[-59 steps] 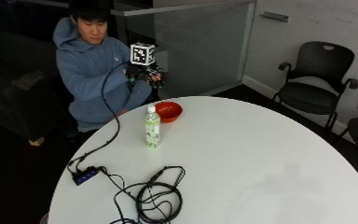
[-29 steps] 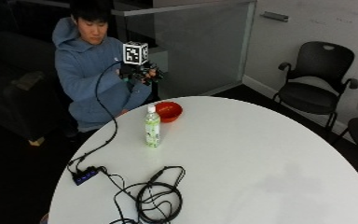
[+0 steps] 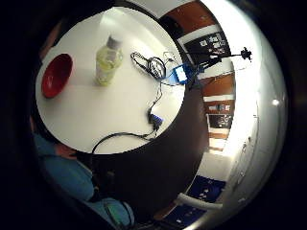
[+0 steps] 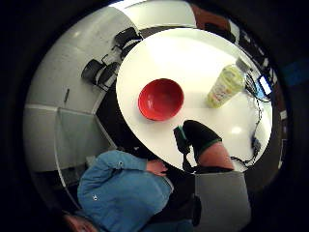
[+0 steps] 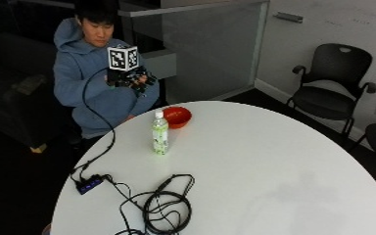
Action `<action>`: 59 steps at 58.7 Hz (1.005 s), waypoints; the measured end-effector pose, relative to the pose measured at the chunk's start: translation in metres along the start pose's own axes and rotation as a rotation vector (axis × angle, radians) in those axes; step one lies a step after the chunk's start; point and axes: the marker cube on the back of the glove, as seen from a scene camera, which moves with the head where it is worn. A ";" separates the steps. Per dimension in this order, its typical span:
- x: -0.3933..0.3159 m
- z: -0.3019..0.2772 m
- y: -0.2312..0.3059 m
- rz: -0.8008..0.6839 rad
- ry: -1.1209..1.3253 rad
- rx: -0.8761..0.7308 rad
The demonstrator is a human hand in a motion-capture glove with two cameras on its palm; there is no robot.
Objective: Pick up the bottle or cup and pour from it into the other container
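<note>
round white table (image 5: 292, 166), glass partition (image 5: 207, 49), black chair (image 5: 335, 81)

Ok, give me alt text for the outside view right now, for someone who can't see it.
A seated person in a blue hoodie holds the black-gloved right hand raised above the edge of a round white table, holding nothing. On the table stand a clear plastic bottle of pale green drink and, beyond it, a small red bowl.
</note>
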 end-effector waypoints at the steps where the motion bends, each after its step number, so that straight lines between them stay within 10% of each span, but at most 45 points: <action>1: 0.003 0.000 0.001 0.004 -0.007 0.001; 59: 0.171 0.064 0.011 0.195 -0.735 0.203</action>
